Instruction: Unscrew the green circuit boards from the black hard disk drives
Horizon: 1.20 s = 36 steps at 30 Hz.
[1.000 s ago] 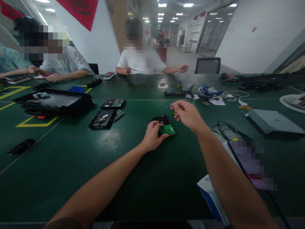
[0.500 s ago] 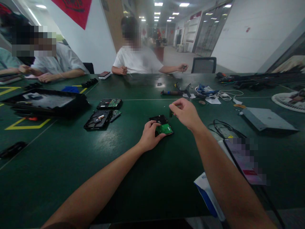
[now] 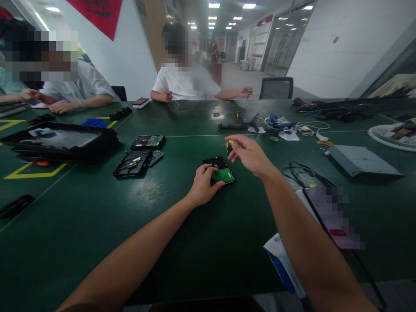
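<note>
My left hand [image 3: 205, 187] is closed on a hard drive [image 3: 224, 175], its thumb at the near edge and its fingers over the left side. The drive lies flat on the green table, with a green circuit board and a black part facing up. Just above and behind the drive, my right hand [image 3: 248, 154] pinches a small screwdriver [image 3: 229, 146] with a yellow and black handle. Its tip cannot be made out, and no contact with the drive shows. To the left lie another hard drive [image 3: 148, 141], an opened black drive case [image 3: 132, 164] and a loose circuit board [image 3: 156, 157].
A stack of black trays [image 3: 61, 141] stands at the left. On the right are a grey metal box [image 3: 364, 161], black cables [image 3: 294, 171], a tilted screen [image 3: 328, 216] and a white-and-blue packet [image 3: 281, 260]. Two people [image 3: 182, 82] sit across the table, with another at the far left.
My right hand has shifted slightly left and turned, so the screwdriver's yellow handle now shows. My left hand stays on the hard drive. The whole view has moved a little.
</note>
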Available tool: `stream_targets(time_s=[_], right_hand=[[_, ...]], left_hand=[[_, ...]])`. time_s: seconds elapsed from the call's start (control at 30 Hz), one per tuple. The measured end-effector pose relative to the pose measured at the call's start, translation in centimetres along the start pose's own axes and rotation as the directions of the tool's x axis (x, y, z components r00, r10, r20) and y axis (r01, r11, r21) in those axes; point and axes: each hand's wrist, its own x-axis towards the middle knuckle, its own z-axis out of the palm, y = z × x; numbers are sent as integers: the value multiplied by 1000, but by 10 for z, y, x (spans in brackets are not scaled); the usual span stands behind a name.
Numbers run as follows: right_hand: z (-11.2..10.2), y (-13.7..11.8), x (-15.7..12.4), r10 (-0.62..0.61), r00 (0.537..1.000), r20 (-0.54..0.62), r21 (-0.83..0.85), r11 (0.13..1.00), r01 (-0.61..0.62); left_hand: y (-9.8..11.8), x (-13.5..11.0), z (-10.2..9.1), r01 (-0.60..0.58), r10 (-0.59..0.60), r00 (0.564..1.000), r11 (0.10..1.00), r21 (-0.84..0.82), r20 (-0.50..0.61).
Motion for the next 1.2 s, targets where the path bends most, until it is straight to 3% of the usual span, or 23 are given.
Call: stream_targets(time_s=[0.17,0.4,0.57,0.8,0.93,1.2], right_hand=[[2,3,0,-51,998,20,12,999,51],[-1,8,2,-88,989,-116,-155,986,69],[-3,8,1,-73,971,-227,-286,958,5],[-4,7,1,-116,983,-143,-218,972,83],[-3,7,1,-91,993,-78,-214,974,72],[1,6,2,-35,998,-60,-23,999,34]], left_hand=[[2,0,-1,7,-7,1000,1000,0,11],[3,0,-2,22,-22,999,1000,-2,28],[1,1,-1,5,-5,1000,1000,0,18],[-2,1,1,-4,4,1000,1000,1,9],[-2,1,0,-7,7,1000,1000,2,15],[1,0,-1,8,-8,1000,1000,-8,15]])
